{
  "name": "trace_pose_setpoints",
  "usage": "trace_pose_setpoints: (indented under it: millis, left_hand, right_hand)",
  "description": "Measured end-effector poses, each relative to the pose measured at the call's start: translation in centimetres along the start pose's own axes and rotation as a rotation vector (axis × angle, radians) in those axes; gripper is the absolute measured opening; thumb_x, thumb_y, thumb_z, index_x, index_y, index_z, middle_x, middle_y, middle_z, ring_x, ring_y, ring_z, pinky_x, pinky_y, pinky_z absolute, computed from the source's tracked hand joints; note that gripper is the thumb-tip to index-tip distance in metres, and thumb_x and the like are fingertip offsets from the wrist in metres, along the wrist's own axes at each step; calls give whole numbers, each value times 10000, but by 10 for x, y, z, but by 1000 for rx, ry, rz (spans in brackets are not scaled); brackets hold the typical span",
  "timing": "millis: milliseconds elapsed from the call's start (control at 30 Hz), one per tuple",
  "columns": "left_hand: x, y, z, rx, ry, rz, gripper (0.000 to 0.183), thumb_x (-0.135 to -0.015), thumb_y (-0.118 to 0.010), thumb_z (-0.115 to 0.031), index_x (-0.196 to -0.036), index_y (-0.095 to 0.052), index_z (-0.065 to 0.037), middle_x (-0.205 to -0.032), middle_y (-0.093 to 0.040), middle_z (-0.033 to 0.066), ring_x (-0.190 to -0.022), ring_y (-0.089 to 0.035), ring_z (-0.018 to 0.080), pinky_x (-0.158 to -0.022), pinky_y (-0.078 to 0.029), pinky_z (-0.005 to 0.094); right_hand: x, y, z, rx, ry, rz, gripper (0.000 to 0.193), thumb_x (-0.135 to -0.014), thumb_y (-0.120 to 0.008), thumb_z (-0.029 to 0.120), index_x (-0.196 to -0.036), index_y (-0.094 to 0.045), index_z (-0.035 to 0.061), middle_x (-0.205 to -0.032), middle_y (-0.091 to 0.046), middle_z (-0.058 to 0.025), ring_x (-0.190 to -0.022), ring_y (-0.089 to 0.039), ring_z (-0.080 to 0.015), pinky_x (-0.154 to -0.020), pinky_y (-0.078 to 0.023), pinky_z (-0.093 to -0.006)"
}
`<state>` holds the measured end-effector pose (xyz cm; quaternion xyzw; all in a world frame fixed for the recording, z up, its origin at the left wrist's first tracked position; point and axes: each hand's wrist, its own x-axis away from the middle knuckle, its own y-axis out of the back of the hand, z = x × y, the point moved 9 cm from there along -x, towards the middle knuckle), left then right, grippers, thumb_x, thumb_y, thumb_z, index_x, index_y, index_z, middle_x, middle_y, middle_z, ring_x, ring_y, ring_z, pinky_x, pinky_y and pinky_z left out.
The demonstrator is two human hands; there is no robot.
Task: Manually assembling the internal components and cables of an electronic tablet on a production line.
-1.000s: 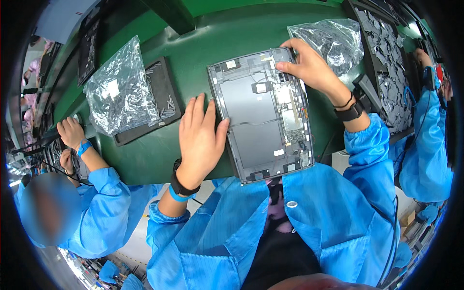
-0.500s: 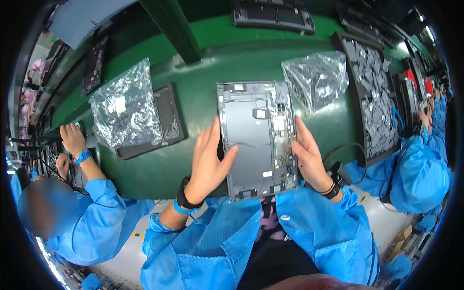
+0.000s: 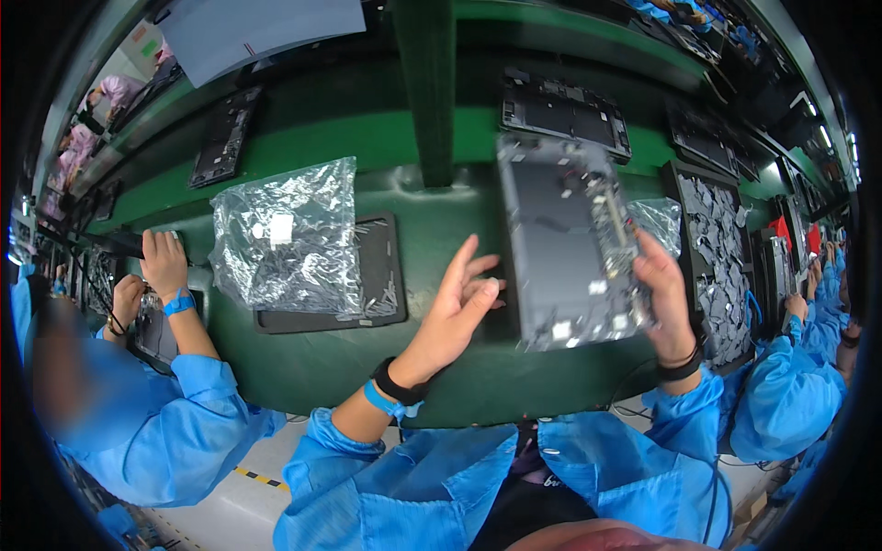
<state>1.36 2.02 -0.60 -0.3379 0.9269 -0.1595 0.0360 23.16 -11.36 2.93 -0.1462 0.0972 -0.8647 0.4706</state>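
Observation:
A flat dark-grey tablet-like device housing (image 3: 559, 257), open with its circuit strip and small connectors showing, is in my right hand (image 3: 669, 298), which grips its right edge. It is lifted and tilted over the green bench and blurred by motion. My left hand (image 3: 459, 308) is off the housing, just left of it, fingers spread and holding nothing. Further left, a clear plastic bag (image 3: 285, 243) of small parts lies on a black foam tray (image 3: 375, 266) with loose grey strips. Behind the housing's right edge, a second clear bag (image 3: 657, 220) is partly hidden.
Similar housings (image 3: 565, 108) lie on the shelf behind the bench, near a green upright post (image 3: 424, 92). On the right stands a black tray (image 3: 684, 184) of grey pieces. Co-workers in blue sit close on my left (image 3: 175, 422) and right (image 3: 781, 395).
The housing has moved forward and right in my right hand, toward the shelf. My left hand has let go of its left edge. My view has shifted too.

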Motion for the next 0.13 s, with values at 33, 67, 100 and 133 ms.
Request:
trace_pose_setpoints:
  millis: [33,67,100,133]
  left_hand:
    - [-1,3,3,1,24,12,621,-1006,-501,-236,-1511,-189,-52,-1357,-476,187,-1114,-559,231,-935,-475,349]
    - [0,7,6,-1,52,24,598,-1004,-508,-233,-1499,-227,-48,-1351,-478,185,-1110,-565,235,-937,-476,353]
    - [1,9,11,-7,32,54,559,-999,-520,-229,-1470,-285,-41,-1361,-470,186,-1117,-570,242,-944,-472,354]
    - [5,5,6,-64,3,72,582,-1000,-520,-239,-1485,-260,-50,-1355,-478,178,-1140,-563,237,-953,-469,370]
  right_hand:
    - [-16,-2,17,51,33,17,582,-909,-562,108,-1435,-360,-38,-1239,-611,-133,-1061,-632,-187,-946,-494,-309]
    - [-35,-5,31,99,65,32,582,-910,-561,116,-1435,-360,-36,-1224,-620,-141,-1063,-637,-203,-957,-497,-324]
    - [-62,-10,40,116,95,76,582,-910,-561,124,-1436,-362,-29,-1250,-609,-146,-1078,-635,-220,-960,-502,-338]
    - [-94,-14,47,132,118,121,583,-911,-562,132,-1437,-364,-22,-1277,-597,-150,-1093,-632,-237,-963,-506,-352]
